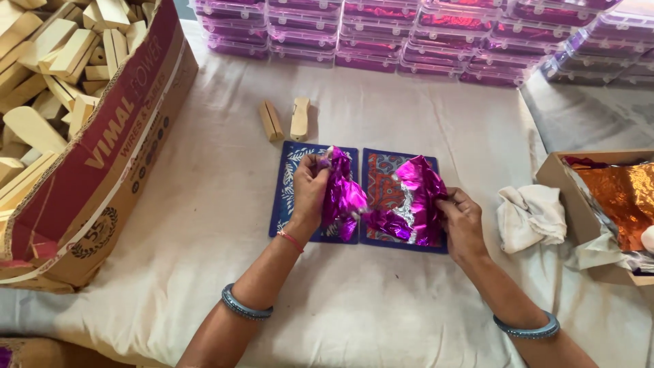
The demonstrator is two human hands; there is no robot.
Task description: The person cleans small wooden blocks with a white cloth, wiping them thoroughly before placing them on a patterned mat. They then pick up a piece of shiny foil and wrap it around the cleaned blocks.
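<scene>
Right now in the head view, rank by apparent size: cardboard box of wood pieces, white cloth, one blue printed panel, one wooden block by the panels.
1. Cardboard box, largest by far, though also nearest the camera.
2. Blue panel, partly covered by the left hand.
3. White cloth, crumpled, so unsure against the panel.
4. Wooden block, smallest.

Head view, looking steeply down, close over cloth-covered table (381,116)

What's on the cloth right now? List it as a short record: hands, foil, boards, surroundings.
left hand: grips a crumpled magenta foil sheet
right hand: holds a second magenta foil piece
boards: two blue patterned boards, side by side under the hands
wooden blocks: two, lying beyond the boards
left: cardboard box full of wooden pieces
right: white rag, box with orange foil
far edge: stacked purple cases
</scene>
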